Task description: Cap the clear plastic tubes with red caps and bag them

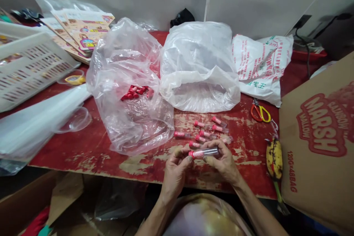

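Both my hands hold one small clear tube with a red cap (204, 152) level over the front edge of the worn red table (91, 147). My left hand (174, 171) pinches the capped end. My right hand (222, 161) grips the clear end. Just beyond my fingers, several more red-capped tubes (208, 129) lie loose on the table. A clear plastic bag (129, 88) to the left holds several red caps (135, 92). A second, whitish bag (199, 70) stands open behind the loose tubes.
Orange-handled scissors (260, 112) and a spotted banana (274, 158) lie to the right, next to a brown cardboard box (318, 147). A white slotted basket (30, 68), plastic lids (74, 118) and printed sheets (83, 31) sit at the left. A printed white bag (262, 66) lies behind.
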